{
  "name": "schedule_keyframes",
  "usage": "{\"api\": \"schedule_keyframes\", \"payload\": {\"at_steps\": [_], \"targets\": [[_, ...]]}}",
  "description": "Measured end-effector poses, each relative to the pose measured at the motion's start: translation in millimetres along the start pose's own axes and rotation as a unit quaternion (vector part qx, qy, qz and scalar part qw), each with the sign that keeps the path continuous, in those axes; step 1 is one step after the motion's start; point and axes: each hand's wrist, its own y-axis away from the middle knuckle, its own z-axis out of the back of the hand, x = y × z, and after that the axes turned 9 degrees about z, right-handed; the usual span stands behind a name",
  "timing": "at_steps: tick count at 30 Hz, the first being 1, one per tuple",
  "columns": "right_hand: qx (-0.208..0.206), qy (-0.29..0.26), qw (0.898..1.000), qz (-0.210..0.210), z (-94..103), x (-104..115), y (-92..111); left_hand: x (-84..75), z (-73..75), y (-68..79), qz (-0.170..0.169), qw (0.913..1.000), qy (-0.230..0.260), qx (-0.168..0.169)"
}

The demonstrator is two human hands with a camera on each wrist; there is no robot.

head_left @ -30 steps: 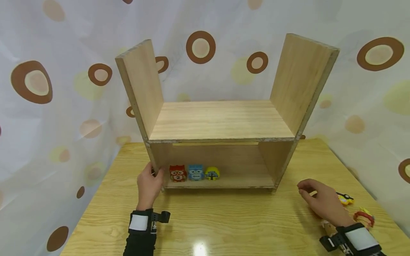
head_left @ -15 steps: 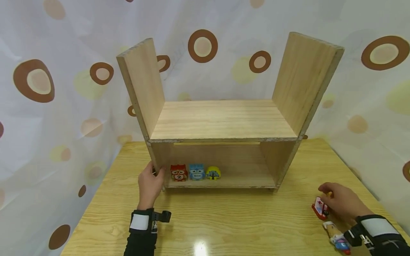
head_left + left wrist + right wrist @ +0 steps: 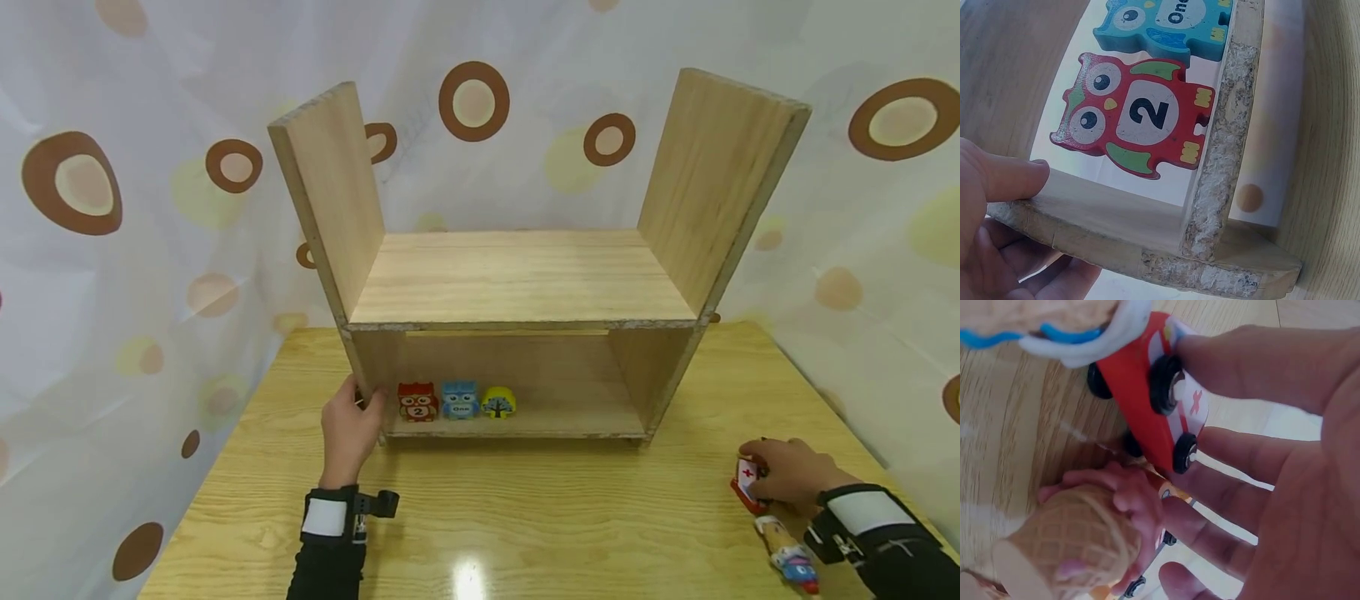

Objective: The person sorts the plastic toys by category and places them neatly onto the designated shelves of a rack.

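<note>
My left hand [image 3: 351,432] grips the left side panel of a wooden shelf [image 3: 525,279], thumb on the inner face and fingers outside. On its lower level stand a red owl block [image 3: 1141,115] marked 2, a blue owl block [image 3: 461,400] marked One and a yellow tree block [image 3: 498,402], in a row. At the table's right, my right hand [image 3: 798,473] pinches a red and white toy ambulance [image 3: 1147,394] between thumb and fingers; the ambulance is tipped on the table, wheels showing in the right wrist view.
Beside the right hand lies a cone-shaped toy [image 3: 787,554] with white and blue trim. A pink-topped waffle cone toy [image 3: 1085,534] lies under the fingers, with an orange wheeled toy [image 3: 1163,487] partly hidden behind it. A spotted cloth [image 3: 525,183] hangs behind the table.
My right hand has moved right and down onto the toy ambulance, and its fingers have closed on it. The left hand stays on the shelf panel.
</note>
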Motion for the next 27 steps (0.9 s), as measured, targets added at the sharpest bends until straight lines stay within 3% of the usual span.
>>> {"api": "schedule_keyframes", "payload": {"at_steps": [5,9,14,22,27], "targets": [[-0.01,0.011,1.0,0.026,0.5,4,0,0.1,0.0,-1.4,-0.006,1.0,0.003,-0.004],[-0.032,-0.014,0.998,0.045,-2.2,6,1,0.5,-0.1,-1.2,-0.003,1.0,0.006,0.001],[-0.047,-0.062,0.997,0.028,-8.0,11,3,2.7,-1.2,-0.5,-0.005,1.0,0.0,-0.004],[-0.054,-0.093,0.994,0.027,-5.2,21,11,4.2,-2.5,2.0,-0.005,1.0,0.004,-0.006],[-0.074,-0.098,0.989,0.077,2.1,36,17,3.2,-1.1,-0.6,-0.014,0.9998,0.005,-0.012]]}}
